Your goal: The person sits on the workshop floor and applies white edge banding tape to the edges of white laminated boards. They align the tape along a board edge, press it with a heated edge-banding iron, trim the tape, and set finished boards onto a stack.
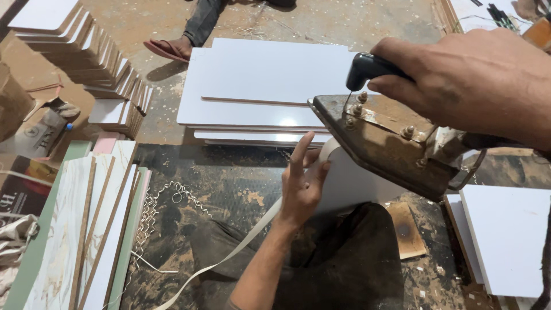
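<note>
My right hand [470, 80] grips the black handle of an old, rusty clothes iron [390, 149], which is tilted with its nose against the top edge of a white board [350, 183] standing upright over my lap. My left hand [301, 183] presses a white edge-banding strip [241, 244] onto that board's edge just in front of the iron's tip, fingers spread. The loose end of the strip trails down to the lower left across the dark floor.
Stacked white panels [258, 86] lie ahead on the floor. Marbled and green boards [74, 229] lean at the left, with more cut pieces [109, 74] piled behind. Another white panel [511, 235] sits at the right. A person's sandalled foot [169, 49] shows at the top.
</note>
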